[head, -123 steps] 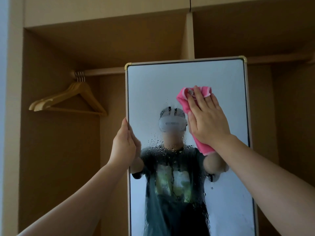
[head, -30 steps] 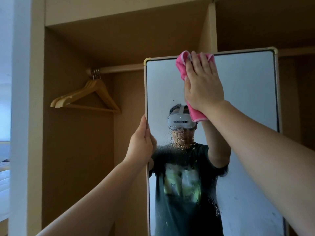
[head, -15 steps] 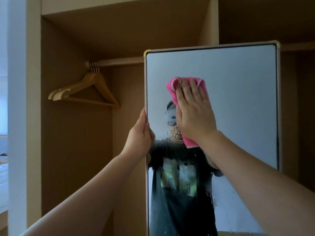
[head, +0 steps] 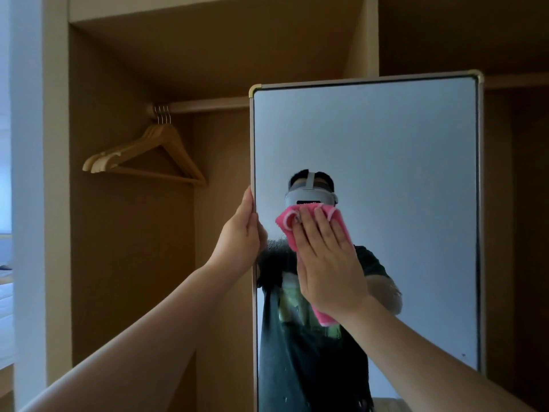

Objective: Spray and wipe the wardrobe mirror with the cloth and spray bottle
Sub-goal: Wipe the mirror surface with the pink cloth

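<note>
Now that your flat right hand [head: 329, 263] has swept the pink cloth [head: 286, 223] down the mirror [head: 401, 150] from its top — left hand [head: 240, 236] gripping the edge — only lower droplets [head: 274, 243] remain.

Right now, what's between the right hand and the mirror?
The pink cloth, pressed onto the mirror under the right hand, seen in the head view.

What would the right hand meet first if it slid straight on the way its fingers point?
The right hand, flat on the cloth, points up: bare glass, then probably the mirror's top frame.
</note>
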Action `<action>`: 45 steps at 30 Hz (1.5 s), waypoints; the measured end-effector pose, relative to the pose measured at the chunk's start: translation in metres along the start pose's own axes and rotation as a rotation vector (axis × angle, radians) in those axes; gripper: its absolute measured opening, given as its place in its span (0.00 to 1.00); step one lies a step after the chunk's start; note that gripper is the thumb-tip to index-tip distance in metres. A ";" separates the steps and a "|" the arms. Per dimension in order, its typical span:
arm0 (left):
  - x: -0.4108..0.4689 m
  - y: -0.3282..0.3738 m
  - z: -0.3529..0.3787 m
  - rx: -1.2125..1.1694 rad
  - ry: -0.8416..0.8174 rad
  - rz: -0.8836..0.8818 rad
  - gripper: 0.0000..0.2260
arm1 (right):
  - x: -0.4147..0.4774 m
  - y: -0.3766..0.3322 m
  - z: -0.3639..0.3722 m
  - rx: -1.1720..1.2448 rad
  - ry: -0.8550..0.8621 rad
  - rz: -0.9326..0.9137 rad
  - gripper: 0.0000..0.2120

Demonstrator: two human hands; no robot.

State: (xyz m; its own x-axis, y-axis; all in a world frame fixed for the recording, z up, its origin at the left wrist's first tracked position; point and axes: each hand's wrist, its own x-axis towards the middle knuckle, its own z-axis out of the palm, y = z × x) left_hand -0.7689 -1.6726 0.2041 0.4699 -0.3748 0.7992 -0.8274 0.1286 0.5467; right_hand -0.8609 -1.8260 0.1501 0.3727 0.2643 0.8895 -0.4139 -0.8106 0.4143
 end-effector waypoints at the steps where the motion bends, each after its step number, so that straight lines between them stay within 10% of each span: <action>1: 0.000 0.000 -0.001 -0.005 -0.009 0.003 0.22 | 0.000 0.000 0.000 0.003 -0.002 -0.006 0.30; 45: 0.002 -0.010 -0.007 0.012 -0.051 0.062 0.23 | 0.187 0.027 -0.025 -0.034 0.081 -0.022 0.27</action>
State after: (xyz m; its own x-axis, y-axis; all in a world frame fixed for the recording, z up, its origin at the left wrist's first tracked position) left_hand -0.7577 -1.6681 0.2024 0.4017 -0.4125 0.8176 -0.8583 0.1418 0.4932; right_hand -0.8227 -1.7854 0.3325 0.3137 0.3243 0.8924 -0.4347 -0.7865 0.4387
